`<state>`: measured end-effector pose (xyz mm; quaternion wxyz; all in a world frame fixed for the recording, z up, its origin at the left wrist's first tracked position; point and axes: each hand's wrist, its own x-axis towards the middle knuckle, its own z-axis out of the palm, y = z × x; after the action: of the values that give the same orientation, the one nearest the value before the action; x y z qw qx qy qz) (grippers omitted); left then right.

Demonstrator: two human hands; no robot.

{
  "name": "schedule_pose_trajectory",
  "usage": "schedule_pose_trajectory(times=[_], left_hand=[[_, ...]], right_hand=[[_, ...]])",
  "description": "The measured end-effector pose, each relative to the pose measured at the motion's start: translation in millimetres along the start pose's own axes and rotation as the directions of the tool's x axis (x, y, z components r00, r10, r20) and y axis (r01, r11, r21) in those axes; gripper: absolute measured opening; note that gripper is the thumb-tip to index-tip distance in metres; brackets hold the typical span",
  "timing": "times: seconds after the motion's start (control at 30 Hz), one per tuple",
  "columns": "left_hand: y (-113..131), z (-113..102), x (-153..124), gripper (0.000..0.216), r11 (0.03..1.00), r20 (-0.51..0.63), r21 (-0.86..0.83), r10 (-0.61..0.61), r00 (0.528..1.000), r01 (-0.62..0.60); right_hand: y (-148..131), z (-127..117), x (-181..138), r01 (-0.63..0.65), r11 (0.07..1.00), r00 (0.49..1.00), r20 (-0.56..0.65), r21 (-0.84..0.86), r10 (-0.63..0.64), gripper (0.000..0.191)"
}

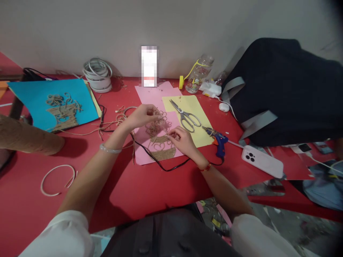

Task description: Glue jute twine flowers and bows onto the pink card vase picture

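On pink paper (142,157) lies a picture of brown jute twine: a woven-looking pot shape (163,154) with a heart outline (159,146) in its middle gap. Loose loops of jute twine (152,129) are heaped above it. My left hand (143,116) reaches over the heap, thumb and fingers closed on the twine loops. Lower and to the right, my right hand (183,141) has its fingertips pinched at a thin twine strand by the pot's upper edge. Grey-handled scissors (184,116) lie spread on yellow paper (202,107). A blue glue gun (220,142) rests right of my right hand.
A blue sheet (29,103) with a similar twine picture lies left. Behind are a white coil (98,76), a lit phone (149,67) and a bottle (199,75). A black cable (171,169) crosses the table. Right are a white phone (262,161) and a dark bag (284,89).
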<state>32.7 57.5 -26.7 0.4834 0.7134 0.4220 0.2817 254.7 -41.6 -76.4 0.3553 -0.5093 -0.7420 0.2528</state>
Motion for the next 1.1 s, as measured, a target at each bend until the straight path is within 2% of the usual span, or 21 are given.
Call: schedule_pose_trajectory(times=[0.27, 0.43, 0.63, 0.83, 1.1], left_hand=[[-5.5, -1.1, 1.5, 0.018, 0.999, 0.016, 0.03, 0.023, 1.0, -0.024], [-2.2, 5.5, 1.1, 0.021, 0.989, -0.001, 0.145, 0.037, 0.999, -0.037], [-7.2, 15.1, 3.0, 0.016, 0.986, 0.012, 0.148, 0.075, 0.997, -0.076], [-12.0, 21.4, 5.5, 0.016, 0.982, 0.014, 0.133, 0.135, 0.991, -0.135], [-9.8, 24.2, 4.7, 0.017, 0.985, 0.016, 0.132, 0.113, 0.993, -0.114]], right_hand=[[4.7, -5.0, 1.9, 0.058, 0.996, 0.997, 0.053, -0.065, -0.055, 0.006], [11.0, 0.6, 0.8, 0.056, 0.997, 0.996, 0.067, -0.047, -0.052, 0.01], [9.2, 2.5, -0.1, 0.053, 0.997, 0.998, 0.042, -0.055, -0.051, 0.009], [9.0, 2.5, 2.0, 0.016, 1.0, 1.0, 0.014, -0.027, -0.015, 0.007], [11.9, 4.4, 3.1, -0.101, 0.994, 0.994, -0.041, 0.045, 0.103, 0.019]])
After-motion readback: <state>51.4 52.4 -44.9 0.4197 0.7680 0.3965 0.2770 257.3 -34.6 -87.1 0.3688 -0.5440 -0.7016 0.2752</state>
